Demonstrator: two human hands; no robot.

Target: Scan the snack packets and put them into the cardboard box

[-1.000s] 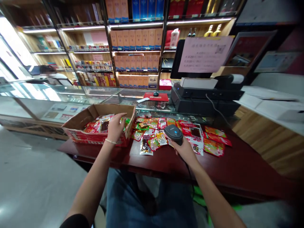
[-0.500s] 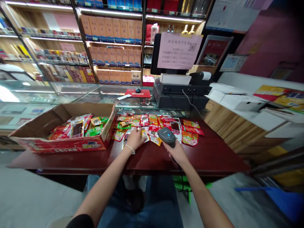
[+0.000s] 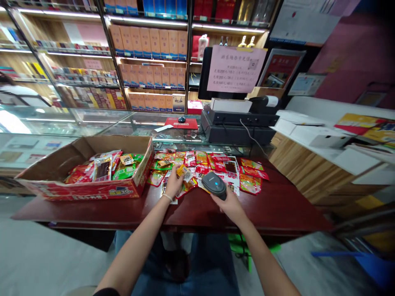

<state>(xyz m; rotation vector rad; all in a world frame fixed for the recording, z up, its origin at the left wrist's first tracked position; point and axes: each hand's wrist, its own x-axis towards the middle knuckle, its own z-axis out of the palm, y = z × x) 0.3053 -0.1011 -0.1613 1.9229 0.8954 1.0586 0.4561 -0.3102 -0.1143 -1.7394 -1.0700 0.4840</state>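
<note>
At the far left, an open brown cardboard box with a red printed front wall (image 3: 80, 191) sits on the dark red wooden table (image 3: 277, 207), partly filled with red and green foil snack packets (image 3: 105, 166). Just right of the box, the left hand (image 3: 173, 185) pinches 1 small yellow-and-orange snack packet (image 3: 184, 172) between thumb and fingertips, raised slightly above the loose packets beneath it. Further right, the right hand (image 3: 231, 203) is wrapped round the grip of a dark grey handheld barcode scanner (image 3: 214, 185). The scanner's head shows a blue light and is tilted toward the held packet; the 2 items are near each other but apart. Step in hand, as judged: presenting 1 packet to the scanner. A read calls for the barcode side to face the scanner window and be held flat — whether the code faces it now cannot be told. Nothing stands between packet and scanner. A spread of flat red, green and orange snack packets (image 3: 243, 172) overlaps across the rear half of the table and lies directly under the held packet, so a neighbouring code could fall within the scanner's aim. Behind the table runs a glass display counter (image 3: 101, 119) — to its right stands a black point-of-sale terminal (image 3: 237, 125) with a pink paper notice (image 3: 236, 69) hung on the back of its monitor.
</note>
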